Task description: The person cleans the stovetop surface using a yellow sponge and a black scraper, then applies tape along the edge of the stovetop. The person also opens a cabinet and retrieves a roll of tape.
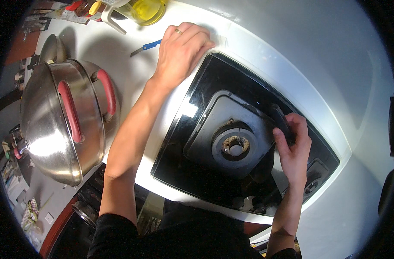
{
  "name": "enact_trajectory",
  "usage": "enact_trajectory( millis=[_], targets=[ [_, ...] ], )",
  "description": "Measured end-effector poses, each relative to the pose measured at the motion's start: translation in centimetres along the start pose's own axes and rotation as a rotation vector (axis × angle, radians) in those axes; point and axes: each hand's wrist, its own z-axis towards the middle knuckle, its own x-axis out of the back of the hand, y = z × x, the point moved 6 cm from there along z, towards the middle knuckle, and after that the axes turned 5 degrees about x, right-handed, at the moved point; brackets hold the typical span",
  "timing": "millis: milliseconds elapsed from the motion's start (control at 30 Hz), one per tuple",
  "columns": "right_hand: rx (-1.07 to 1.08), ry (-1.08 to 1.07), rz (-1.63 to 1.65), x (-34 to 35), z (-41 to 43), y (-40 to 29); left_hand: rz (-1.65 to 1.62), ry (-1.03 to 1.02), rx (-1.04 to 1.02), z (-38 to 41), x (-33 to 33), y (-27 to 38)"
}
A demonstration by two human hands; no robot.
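My left hand (185,47), with a ring on one finger, rests on the white countertop by the back left corner of a black glass gas hob (203,81). Whether it holds anything underneath cannot be told. Beside it lies a blue-handled blade tool (151,44), its handle end hidden behind the hand. My right hand (294,142) grips a dark, flat block-like piece (281,121) between thumb and fingers, at the right edge of the square burner plate (203,129). The round burner (235,149) has a brown, crusted centre and no pot on it.
Left of the hob stands a large lidded steel pot (59,123) with red handles. Behind it is a metal lid or pan (51,48). A jug of yellow oil (145,11) stands at the back. A second burner (313,184) shows on the right. A pale wall (313,48) borders the counter.
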Motion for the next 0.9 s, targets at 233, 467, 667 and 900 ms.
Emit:
enact_trajectory(
  millis=[233,467,667,900],
  targets=[
    [0.031,-0.010,-0.015,-0.3,-0.3,0.2,-0.052,-0.065,-0.064,0.9,-0.3,-0.3],
    [0.035,-0.035,0.011,-1.3,-0.5,-0.4,-0.073,-0.115,-0.006,1.6,-0.8,-0.9],
    [0.044,-0.025,0.062,-1.8,0.1,-0.5,-0.369,-0.005,0.123,3.5,-1.2,-2.5],
    [0.094,-0.039,0.094,-3.3,3.2,-1.0,-0.741,-0.149,0.400,2.8,-2.6,-3.5]
  ],
)
